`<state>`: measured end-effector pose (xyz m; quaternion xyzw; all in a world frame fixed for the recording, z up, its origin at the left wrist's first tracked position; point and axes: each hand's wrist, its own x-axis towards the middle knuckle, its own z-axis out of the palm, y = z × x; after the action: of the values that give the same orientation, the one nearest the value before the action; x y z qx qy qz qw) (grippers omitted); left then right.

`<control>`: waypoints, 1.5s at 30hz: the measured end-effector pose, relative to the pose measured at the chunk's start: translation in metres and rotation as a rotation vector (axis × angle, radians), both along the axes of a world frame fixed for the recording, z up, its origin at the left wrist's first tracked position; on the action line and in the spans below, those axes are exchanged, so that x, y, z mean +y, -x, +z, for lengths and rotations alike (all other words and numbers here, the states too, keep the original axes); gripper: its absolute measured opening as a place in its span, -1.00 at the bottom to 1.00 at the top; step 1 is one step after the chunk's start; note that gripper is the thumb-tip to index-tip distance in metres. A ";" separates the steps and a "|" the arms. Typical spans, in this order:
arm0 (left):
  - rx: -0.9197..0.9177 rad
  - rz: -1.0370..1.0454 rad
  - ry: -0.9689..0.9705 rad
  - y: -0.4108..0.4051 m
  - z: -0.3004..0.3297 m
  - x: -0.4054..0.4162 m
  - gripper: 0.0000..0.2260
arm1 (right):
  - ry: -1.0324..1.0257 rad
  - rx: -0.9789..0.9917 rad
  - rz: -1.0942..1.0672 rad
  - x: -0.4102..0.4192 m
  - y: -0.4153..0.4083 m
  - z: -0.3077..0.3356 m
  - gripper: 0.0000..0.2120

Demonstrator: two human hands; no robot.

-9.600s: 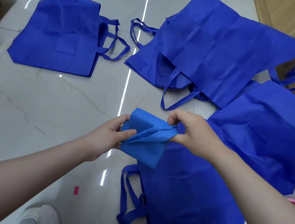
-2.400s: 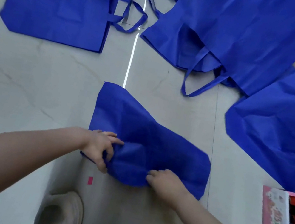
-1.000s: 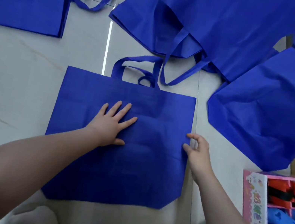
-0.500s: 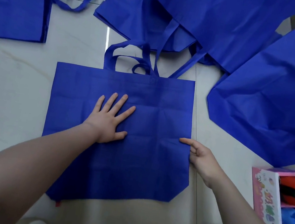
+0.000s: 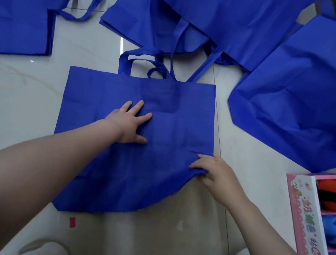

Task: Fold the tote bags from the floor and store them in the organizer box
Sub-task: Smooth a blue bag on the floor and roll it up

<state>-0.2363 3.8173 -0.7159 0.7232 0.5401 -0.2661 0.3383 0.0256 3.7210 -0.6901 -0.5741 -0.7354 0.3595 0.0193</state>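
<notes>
Since half a second ago, right hand [image 5: 214, 172] has slid down the tote bag [image 5: 132, 143] edge and now pinches its 4 o'clock corner, lifting it off the floor [image 5: 10, 99]. Left hand [image 5: 128, 123] lies flat, fingers spread, pressing bag centre. Organizer box [image 5: 305, 221] at 4 o'clock; colourful printed side writing unreadable.

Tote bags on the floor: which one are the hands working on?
The centre tote bag: left hand presses it flat, right hand pinches its right edge. The others lie untouched.
</notes>
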 end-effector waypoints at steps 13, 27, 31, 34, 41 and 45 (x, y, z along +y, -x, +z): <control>-0.126 -0.196 -0.491 -0.012 0.097 -0.015 -0.69 | 0.231 0.212 -0.841 0.011 0.003 -0.011 -0.69; 0.080 0.019 -0.204 0.010 -0.027 -0.052 -0.32 | 0.200 -0.214 -0.895 0.037 -0.006 -0.050 -0.65; 0.087 -0.034 -0.257 0.016 -0.041 -0.049 -0.28 | 0.099 -0.344 -0.941 0.031 0.001 -0.048 -0.62; 0.075 -0.028 -0.260 0.019 -0.049 -0.049 -0.28 | -0.309 -0.445 -0.517 0.023 0.025 -0.050 -0.35; -0.017 -0.026 -0.311 0.027 -0.058 -0.050 -0.26 | -0.303 -0.370 0.392 0.018 0.115 -0.063 -0.18; -0.155 -0.014 -0.326 0.037 -0.053 -0.044 -0.16 | 0.044 -0.510 0.389 0.034 0.089 -0.061 0.03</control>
<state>-0.2728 3.7733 -0.7693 0.7907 0.5433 -0.1208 0.2551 -0.0631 3.7546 -0.7510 -0.4946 -0.8047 0.2168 -0.2468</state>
